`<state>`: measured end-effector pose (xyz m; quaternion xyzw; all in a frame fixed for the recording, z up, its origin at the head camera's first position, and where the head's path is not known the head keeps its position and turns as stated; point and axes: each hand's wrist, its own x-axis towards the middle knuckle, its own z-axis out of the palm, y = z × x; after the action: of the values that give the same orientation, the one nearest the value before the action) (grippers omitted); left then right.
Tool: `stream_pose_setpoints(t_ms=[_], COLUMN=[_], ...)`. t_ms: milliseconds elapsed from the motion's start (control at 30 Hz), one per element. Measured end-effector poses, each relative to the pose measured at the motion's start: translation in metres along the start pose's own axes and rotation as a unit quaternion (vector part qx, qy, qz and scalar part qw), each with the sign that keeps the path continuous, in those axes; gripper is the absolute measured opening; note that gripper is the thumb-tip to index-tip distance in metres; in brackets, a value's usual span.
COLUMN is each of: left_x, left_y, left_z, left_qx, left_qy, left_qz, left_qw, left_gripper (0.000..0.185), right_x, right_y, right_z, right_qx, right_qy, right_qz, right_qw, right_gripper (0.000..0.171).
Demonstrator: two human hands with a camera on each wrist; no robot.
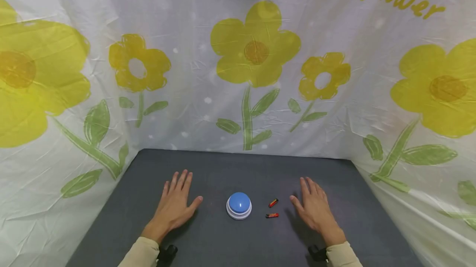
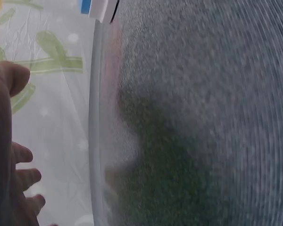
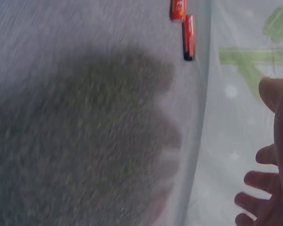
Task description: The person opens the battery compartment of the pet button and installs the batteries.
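Observation:
A round push button [image 1: 239,203] with a blue dome and white base sits on the table between my hands. To its right lie two small red and black batteries, one tilted [image 1: 273,203] and one nearly level [image 1: 272,215]. My left hand [image 1: 176,205], fingers straight and thumb spread, hovers left of the button, holding nothing. On the other side my right hand [image 1: 314,207] is likewise outstretched and bare, nearest the batteries. The right wrist view shows both batteries, the lower one [image 3: 188,37] whole. Only a corner of the button [image 2: 100,8] enters the left wrist view.
The dark grey table [image 1: 223,246] ends at a white curtain [image 1: 186,106] printed with yellow flowers, which hangs behind and along both sides. Black straps with small devices [image 1: 168,254] sit at both wrists, by the cream sleeves [image 1: 141,253].

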<state>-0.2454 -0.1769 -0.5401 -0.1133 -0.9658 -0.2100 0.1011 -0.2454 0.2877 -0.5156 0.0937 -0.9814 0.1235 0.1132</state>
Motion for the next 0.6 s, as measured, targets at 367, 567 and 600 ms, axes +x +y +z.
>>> stream_pose_setpoints(t_ms=[367,567,600], left_x=[0.006,0.010,0.010], left_y=[0.018,0.030,0.033], left_z=[0.002,0.007,0.008], left_qx=[-0.014,-0.044,-0.051], left_qy=[-0.002,-0.014,-0.013], left_qz=[0.047,0.070,0.074], left_qw=[0.9988,0.9965,0.9958], left_gripper=[0.094,0.093,0.091], right_x=[0.011,0.019,0.020], right_y=[-0.027,-0.047,-0.049], right_z=[-0.003,0.001,0.002], right_qx=[0.061,0.084,0.087], right_qy=[0.005,-0.010,-0.013], right_qz=[-0.060,-0.075,-0.078], right_qw=[0.996,0.994,0.993], right_gripper=[0.083,0.082,0.082])
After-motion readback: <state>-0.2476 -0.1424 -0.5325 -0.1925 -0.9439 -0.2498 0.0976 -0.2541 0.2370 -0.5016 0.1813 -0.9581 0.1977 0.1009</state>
